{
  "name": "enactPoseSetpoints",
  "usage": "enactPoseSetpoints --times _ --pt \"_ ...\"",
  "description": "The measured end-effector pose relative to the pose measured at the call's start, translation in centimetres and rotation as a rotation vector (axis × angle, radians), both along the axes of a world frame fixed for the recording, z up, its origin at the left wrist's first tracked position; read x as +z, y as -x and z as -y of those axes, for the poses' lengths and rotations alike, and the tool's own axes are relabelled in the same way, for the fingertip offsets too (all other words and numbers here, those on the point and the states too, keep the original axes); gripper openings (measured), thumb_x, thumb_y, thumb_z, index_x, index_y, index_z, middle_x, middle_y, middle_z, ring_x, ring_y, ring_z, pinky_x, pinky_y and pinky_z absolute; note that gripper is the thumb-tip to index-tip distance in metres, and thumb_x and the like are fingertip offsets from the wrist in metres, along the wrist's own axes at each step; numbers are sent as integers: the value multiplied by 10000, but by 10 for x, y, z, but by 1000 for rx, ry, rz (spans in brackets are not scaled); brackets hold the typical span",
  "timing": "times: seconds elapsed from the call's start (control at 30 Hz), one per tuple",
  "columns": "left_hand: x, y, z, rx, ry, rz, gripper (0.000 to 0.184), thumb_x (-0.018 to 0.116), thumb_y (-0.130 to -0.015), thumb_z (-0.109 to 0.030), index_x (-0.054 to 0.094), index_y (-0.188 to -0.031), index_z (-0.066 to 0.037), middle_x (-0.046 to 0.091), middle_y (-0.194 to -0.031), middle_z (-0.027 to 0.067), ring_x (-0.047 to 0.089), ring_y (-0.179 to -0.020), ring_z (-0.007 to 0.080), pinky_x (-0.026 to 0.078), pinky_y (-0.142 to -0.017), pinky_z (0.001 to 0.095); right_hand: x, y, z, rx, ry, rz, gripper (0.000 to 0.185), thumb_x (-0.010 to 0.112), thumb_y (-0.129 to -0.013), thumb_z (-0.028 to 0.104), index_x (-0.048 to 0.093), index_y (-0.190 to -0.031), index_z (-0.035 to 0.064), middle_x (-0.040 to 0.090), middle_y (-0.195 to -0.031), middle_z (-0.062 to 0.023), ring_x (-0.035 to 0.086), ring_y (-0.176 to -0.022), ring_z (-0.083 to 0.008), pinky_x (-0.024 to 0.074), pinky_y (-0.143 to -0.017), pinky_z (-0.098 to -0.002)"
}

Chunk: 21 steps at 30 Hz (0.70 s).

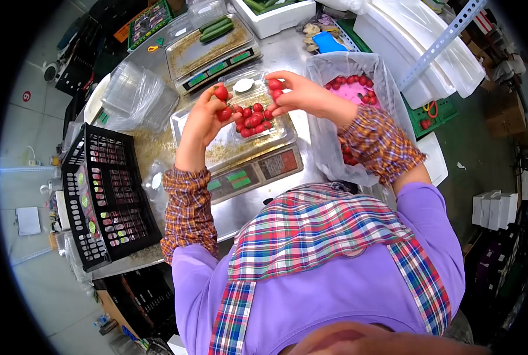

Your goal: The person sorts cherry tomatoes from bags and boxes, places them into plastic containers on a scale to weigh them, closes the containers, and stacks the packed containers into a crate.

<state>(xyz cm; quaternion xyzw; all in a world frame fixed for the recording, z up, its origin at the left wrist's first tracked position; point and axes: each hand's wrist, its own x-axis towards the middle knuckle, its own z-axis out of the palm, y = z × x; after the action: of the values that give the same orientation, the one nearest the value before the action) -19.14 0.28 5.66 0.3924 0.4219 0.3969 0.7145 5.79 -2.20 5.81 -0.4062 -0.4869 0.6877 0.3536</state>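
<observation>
Small red tomatoes [253, 121] lie heaped in a clear plastic punnet on the near weighing scale [221, 155]. At the punnet's left side, my left hand [202, 118] holds two tomatoes between its curled fingers, one at the fingertips and one lower down. My right hand [299, 94] is over the punnet's right side, with tomatoes [275, 85] held between thumb and fingers. The punnet's clear lid, bearing a white oval label [243, 85], stands open behind the heap.
A lined crate [315, 136] with more tomatoes stands right. Behind is a second scale [184, 53] with cucumbers [216, 29]. At left are a black basket [86, 201] of packed punnets and stacked clear punnets [135, 97]. A white box [276, 23] stands at the back.
</observation>
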Motion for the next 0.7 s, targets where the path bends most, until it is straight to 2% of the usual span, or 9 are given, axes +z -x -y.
enactPoseSetpoints --times 0.13,0.17,0.27,0.3,0.4,0.47,0.5,0.6,0.7 --pt "-20 -8 -6 -204 -269 -411 527 562 -824 22 425 -1328 -49 528 -1148 106 597 -947 222 537 -785 368 -19 26 -16 122 -401 579 547 606 -763 50 454 -1288 38 599 -1072 -180 626 -963 -278 530 -800 -340" --pt "-35 -7 -12 -302 -415 -549 526 607 -812 0 452 -1314 -25 564 -1101 101 594 -930 193 530 -770 336 -38 27 -23 152 -734 788 549 644 -742 128 492 -1263 47 608 -1096 -195 615 -978 -309 507 -826 -357" --pt "-53 -9 -12 -283 -827 -997 488 681 -762 -65 533 -1222 -3 621 -985 135 613 -850 192 512 -720 305 -48 20 -21 119 -850 914 526 648 -749 186 521 -1243 59 612 -1094 -194 602 -981 -342 490 -847 -383" --pt "-53 -9 -9 -232 -819 -994 449 690 -756 -73 552 -1177 0 625 -958 134 614 -827 193 509 -710 304 -28 16 -11 75 -736 900 436 636 -764 197 581 -1174 58 629 -1062 -176 603 -988 -329 489 -846 -382" --pt "-49 -14 -2 -109 -780 -989 350 725 -734 -115 594 -1036 2 638 -876 137 621 -765 215 502 -679 311 -40 -30 -17 -99 -731 793 451 649 -761 195 579 -1187 60 637 -1042 -167 632 -891 -307 505 -798 -358" --pt "-47 -14 -3 -64 -722 -1003 319 761 -712 -167 602 -934 -3 645 -821 150 630 -732 257 499 -657 328 -41 -64 -12 -238 -722 841 311 619 -773 202 644 -1038 42 654 -985 -170 619 -939 -332 487 -845 -406" --pt "-43 -18 -2 -35 -697 -954 281 771 -705 -188 597 -837 -12 635 -744 126 621 -687 243 488 -617 326 -48 -83 -13 -241 -716 953 304 614 -775 201 645 -1033 43 653 -993 -171 620 -934 -333 489 -840 -409" --pt "-41 -35 -1 -45 -798 -807 253 768 -707 -187 607 -814 -21 623 -728 122 612 -675 238 485 -614 322 -87 -130 -11 -215 -636 1272 320 617 -777 207 633 -1056 51 643 -1019 -180 619 -925 -349 490 -829 -416" --pt "-35 -55 6 -115 -933 -884 214 743 -702 -167 648 -849 -44 630 -767 141 617 -698 278 494 -631 350 -140 -158 -2 -94 -459 1422 419 636 -755 303 614 -1103 69 624 -1041 -212 595 -980 -363 466 -860 -440"
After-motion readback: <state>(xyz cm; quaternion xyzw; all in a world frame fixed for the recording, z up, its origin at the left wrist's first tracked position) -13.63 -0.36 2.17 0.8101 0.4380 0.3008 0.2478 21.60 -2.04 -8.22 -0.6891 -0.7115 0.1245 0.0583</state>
